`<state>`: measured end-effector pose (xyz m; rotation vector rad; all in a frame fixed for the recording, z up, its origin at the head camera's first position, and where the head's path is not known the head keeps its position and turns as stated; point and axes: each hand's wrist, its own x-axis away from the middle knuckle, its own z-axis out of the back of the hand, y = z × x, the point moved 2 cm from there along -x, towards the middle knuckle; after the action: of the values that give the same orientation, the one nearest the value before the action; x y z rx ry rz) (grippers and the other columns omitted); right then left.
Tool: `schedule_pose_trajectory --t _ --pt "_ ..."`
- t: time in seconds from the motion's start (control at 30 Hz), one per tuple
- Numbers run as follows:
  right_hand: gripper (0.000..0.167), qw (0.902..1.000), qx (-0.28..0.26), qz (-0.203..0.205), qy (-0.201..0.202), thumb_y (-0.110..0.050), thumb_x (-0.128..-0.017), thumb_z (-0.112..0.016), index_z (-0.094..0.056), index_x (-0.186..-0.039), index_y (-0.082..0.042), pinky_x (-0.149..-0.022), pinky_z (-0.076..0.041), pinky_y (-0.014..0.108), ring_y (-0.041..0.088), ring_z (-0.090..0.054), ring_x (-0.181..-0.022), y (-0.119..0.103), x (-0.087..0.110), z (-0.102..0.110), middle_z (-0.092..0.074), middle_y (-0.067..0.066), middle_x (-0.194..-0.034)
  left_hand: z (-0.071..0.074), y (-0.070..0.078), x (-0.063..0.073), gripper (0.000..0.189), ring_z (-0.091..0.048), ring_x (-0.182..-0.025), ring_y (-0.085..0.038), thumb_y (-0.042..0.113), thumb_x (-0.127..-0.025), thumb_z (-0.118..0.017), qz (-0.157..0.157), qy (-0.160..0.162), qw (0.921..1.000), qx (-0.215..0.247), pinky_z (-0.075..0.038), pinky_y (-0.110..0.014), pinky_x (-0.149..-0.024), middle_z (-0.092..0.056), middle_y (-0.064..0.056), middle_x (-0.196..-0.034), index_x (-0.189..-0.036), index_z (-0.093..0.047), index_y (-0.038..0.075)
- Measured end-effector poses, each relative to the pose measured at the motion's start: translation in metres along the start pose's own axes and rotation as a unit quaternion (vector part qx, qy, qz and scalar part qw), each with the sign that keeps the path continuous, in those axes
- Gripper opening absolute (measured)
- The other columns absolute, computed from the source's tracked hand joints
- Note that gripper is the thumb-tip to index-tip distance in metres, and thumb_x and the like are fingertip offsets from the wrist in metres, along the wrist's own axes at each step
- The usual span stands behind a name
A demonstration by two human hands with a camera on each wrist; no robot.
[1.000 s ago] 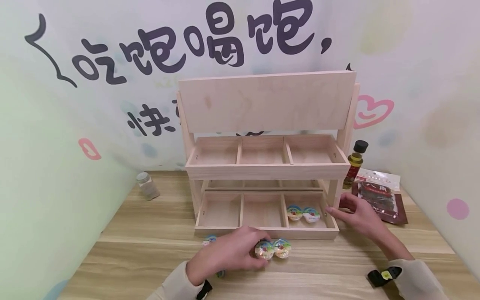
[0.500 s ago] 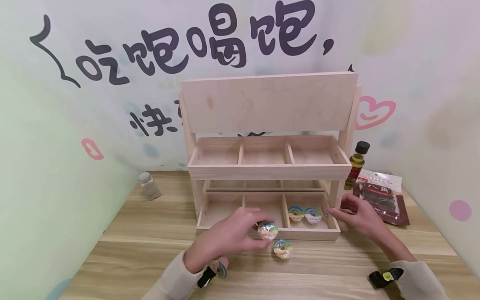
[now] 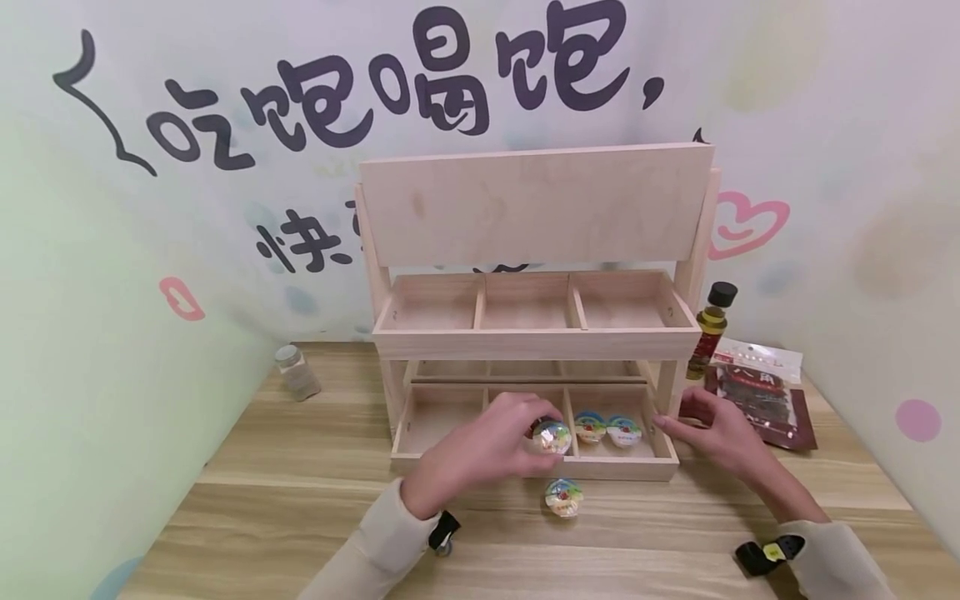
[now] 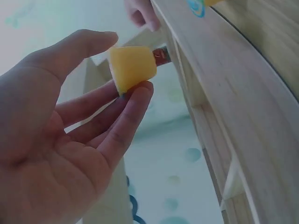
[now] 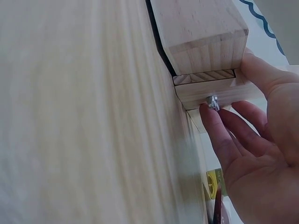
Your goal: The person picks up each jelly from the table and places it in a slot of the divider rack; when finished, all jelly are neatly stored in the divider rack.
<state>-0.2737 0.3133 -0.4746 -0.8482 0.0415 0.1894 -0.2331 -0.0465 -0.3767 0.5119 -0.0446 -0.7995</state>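
Yellow cup [image 4: 133, 67] — clamped in fingers of left hand [image 3: 487, 437].
Right hand [image 3: 723, 429] — fingers clamped on wooden rack [image 3: 536, 345], lower tray's end.

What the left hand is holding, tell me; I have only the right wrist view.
Observer: The left hand pinches a small cup between its thumb and fingers.
Operator: Now report what's in the lower tray's right-hand compartment.
Observer: Two cups sit there side by side.
Operator: Check the table just in front of that tray.
Observer: One loose cup is in plain view there.
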Motion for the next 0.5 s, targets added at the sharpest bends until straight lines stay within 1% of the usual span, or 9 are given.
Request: schedule_pose_trajectory --t 0.1,0.2,0.27,0.33,0.43,0.5 --pt "0.056 1.0000 -0.001 0.000 0.001 -0.043 -0.101 -0.077 -0.063 -0.139 -0.004 -0.103 -0.059 0.060 0.049 -0.066 -0.132 0.000 0.000 0.000 -0.067 0.025 -0.142 -0.002 -0.007 -0.011 0.033 -0.067 -0.095 -0.008 0.024 -0.094 -0.084 0.006 -0.004 1.0000 -0.001 -0.052 -0.015 -0.080 -0.078 -0.001 -0.112 -0.122 -0.077 0.007" --pt "0.055 1.0000 -0.002 0.003 0.001 -0.041 -0.101 -0.078 -0.063 -0.138 -0.004 -0.103 -0.059 0.060 0.050 -0.065 -0.132 0.000 0.000 0.000 -0.067 0.025 -0.142 -0.004 -0.016 -0.021 0.032 -0.064 -0.082 -0.007 0.022 -0.095 -0.083 0.019 -0.020 0.9996 0.007 -0.050 -0.015 -0.069 -0.075 -0.001 -0.104 -0.122 -0.077 0.006" --pt "0.055 1.0000 -0.003 0.005 0.001 -0.041 -0.102 -0.078 -0.063 -0.138 -0.003 -0.103 -0.058 0.060 0.050 -0.065 -0.132 0.000 0.000 0.000 -0.067 0.026 -0.142 -0.005 -0.021 -0.027 0.032 -0.062 -0.079 -0.009 0.022 -0.096 -0.082 0.026 -0.032 0.9992 0.002 -0.049 -0.017 -0.066 -0.074 -0.001 -0.101 -0.122 -0.077 0.006" --pt "0.055 1.0000 -0.004 0.006 -0.001 -0.041 -0.102 -0.077 -0.063 -0.138 -0.003 -0.104 -0.058 0.060 0.050 -0.065 -0.132 0.000 0.000 0.000 -0.067 0.026 -0.142 -0.007 -0.025 -0.032 0.033 -0.063 -0.080 -0.010 0.024 -0.097 -0.081 0.034 -0.043 0.9985 -0.008 -0.049 -0.018 -0.067 -0.074 -0.001 -0.103 -0.124 -0.076 0.007" --pt "0.055 1.0000 -0.005 0.005 0.000 -0.041 -0.101 -0.078 -0.063 -0.138 -0.003 -0.104 -0.058 0.060 0.050 -0.066 -0.132 0.000 0.000 -0.001 -0.067 0.026 -0.141 -0.010 -0.030 -0.039 0.036 -0.067 -0.090 -0.013 0.029 -0.098 -0.082 0.040 -0.052 0.9974 -0.030 -0.051 -0.020 -0.075 -0.077 -0.002 -0.111 -0.126 -0.077 0.008" --pt "0.055 1.0000 -0.006 0.006 -0.001 -0.040 -0.102 -0.078 -0.063 -0.138 -0.002 -0.104 -0.058 0.060 0.050 -0.065 -0.132 -0.001 0.000 -0.001 -0.067 0.026 -0.141 -0.013 -0.034 -0.042 0.036 -0.066 -0.091 -0.011 0.031 -0.098 -0.082 0.051 -0.063 0.9959 -0.040 -0.051 -0.020 -0.077 -0.077 -0.001 -0.113 -0.126 -0.076 0.009"
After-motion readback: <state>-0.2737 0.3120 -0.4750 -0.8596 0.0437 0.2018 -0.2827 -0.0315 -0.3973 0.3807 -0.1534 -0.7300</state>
